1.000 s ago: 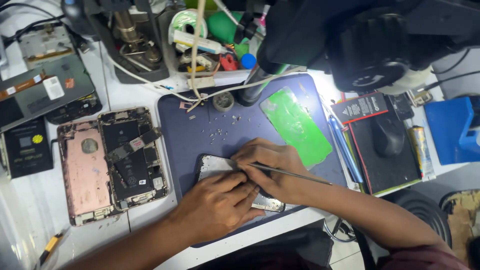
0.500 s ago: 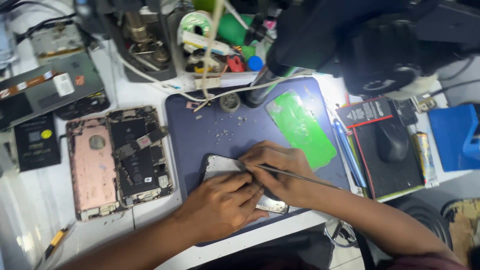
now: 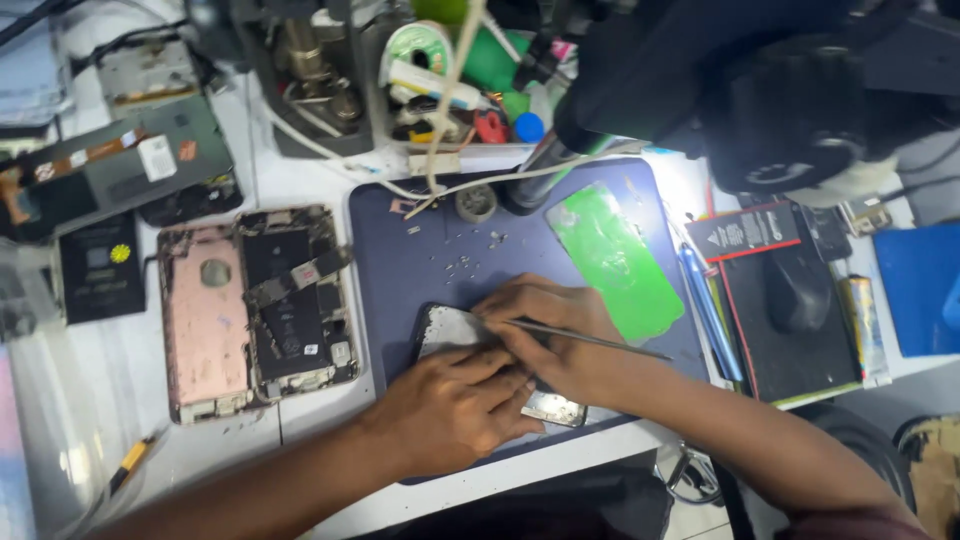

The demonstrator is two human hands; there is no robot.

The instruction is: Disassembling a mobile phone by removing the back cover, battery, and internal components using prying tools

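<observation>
An opened phone lies on a dark blue work mat, mostly hidden by both hands. My left hand presses down on its lower part, fingers curled over it. My right hand rests on the phone's upper right and grips a thin metal tool whose tip points left into the phone. A green rectangular sheet lies on the mat to the right of my hands.
Left of the mat lie a pink phone shell and an open phone body. A cluttered tool holder stands at the back. A black microscope overhangs the upper right. A black box and blue pens sit right.
The view has shifted slightly, so everything sits a little further right in the frame. Both hands stay on the phone with small finger movements.
</observation>
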